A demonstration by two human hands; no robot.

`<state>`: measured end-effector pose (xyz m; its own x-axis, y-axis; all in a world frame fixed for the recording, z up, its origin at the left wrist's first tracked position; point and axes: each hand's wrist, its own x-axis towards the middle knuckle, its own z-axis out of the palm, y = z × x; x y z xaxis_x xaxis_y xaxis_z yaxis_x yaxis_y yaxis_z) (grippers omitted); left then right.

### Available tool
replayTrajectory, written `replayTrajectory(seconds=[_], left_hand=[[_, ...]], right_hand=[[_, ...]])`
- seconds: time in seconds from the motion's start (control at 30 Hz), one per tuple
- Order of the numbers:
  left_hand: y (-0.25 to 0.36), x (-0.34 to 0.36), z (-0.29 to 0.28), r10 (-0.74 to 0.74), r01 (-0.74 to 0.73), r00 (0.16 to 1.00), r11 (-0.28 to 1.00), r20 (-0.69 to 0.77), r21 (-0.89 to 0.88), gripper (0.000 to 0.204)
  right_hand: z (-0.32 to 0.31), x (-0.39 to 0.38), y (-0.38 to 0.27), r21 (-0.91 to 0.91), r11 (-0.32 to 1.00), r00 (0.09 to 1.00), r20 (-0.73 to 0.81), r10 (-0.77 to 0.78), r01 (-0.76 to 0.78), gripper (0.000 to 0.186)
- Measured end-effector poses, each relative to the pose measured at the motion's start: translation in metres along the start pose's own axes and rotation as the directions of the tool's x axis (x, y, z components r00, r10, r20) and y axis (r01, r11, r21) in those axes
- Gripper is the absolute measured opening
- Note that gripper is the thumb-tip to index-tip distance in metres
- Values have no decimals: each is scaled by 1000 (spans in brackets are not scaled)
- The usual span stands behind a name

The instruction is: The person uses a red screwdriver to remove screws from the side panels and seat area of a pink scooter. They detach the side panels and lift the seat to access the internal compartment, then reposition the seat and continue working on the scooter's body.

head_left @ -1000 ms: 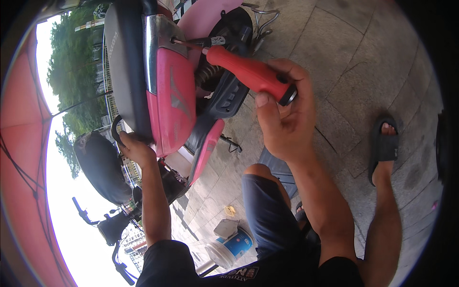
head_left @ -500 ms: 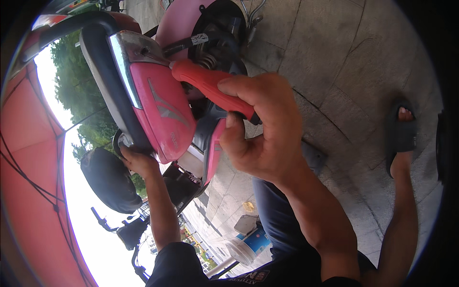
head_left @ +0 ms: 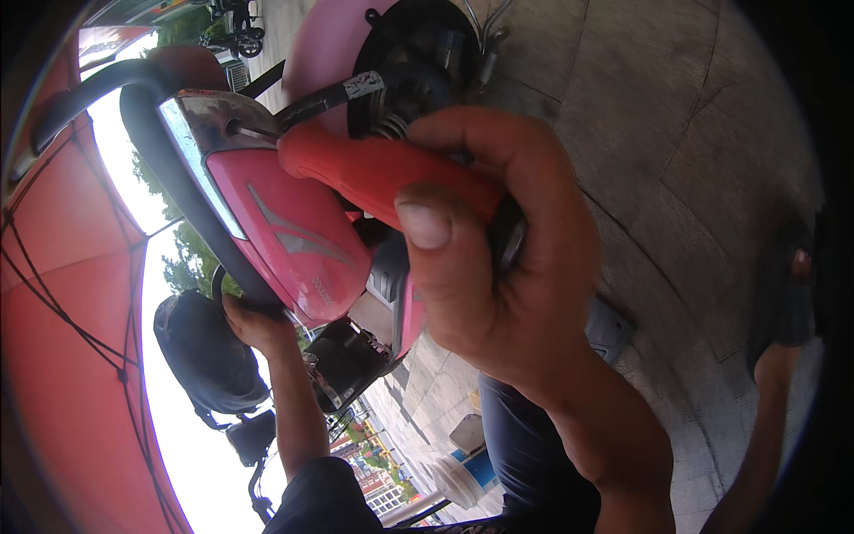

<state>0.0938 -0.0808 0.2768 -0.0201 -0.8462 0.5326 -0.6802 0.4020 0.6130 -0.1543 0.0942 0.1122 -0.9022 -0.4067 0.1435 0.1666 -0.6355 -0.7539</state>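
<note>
A red-handled screwdriver (head_left: 382, 173) with a dark butt end is gripped in my right hand (head_left: 507, 240), thumb and fingers around the handle. Its thin metal shaft meets a dark hole in the worn grey panel (head_left: 209, 120) of a pink electric scooter; how deep the tip sits I cannot tell. Below that panel is the scooter's glossy pink side cover (head_left: 289, 236) with silver stripes. My left hand (head_left: 258, 322) is at the lower end of the long black seat edge (head_left: 191, 191), its fingers curled round that edge and partly hidden.
The pink rear fender and wheel (head_left: 414, 53) stand beyond the tool. A dark open compartment (head_left: 345, 360) lies beside my left forearm. A white bucket (head_left: 455, 481) stands near my knee on grey paving (head_left: 658, 133). A red canopy (head_left: 62, 356) hangs at left; a sandalled foot (head_left: 792, 303) is at right.
My view has come closer to the scooter. The screwdriver and my right hand look larger, and the shaft now shows against the panel's hole. My left hand keeps its place at the edge.
</note>
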Motion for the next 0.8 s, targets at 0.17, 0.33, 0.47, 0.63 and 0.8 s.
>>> replayTrajectory(seconds=[0.17,0.33,0.47,0.63,0.8], left_hand=[[-11,12,-18,-61,61,998,998,-9,-2,31],[-28,24,-31,-39,44,998,992,46,-120,33],[-36,30,-36,-3,5,998,1000,64,-21,33],[-31,27,-37,-71,80,992,993,104,-86,32],[-22,18,-25,18,-17,1000,997,20,-71,36]], right_hand=[[-5,-1,10,12,983,975,129,-183,183,41],[6,0,13,87,987,990,-57,-130,135,44],[-8,3,11,-210,908,926,197,-323,362,44],[-4,10,11,-198,921,941,32,-337,337,47],[15,11,4,110,989,985,-152,-85,102,48]])
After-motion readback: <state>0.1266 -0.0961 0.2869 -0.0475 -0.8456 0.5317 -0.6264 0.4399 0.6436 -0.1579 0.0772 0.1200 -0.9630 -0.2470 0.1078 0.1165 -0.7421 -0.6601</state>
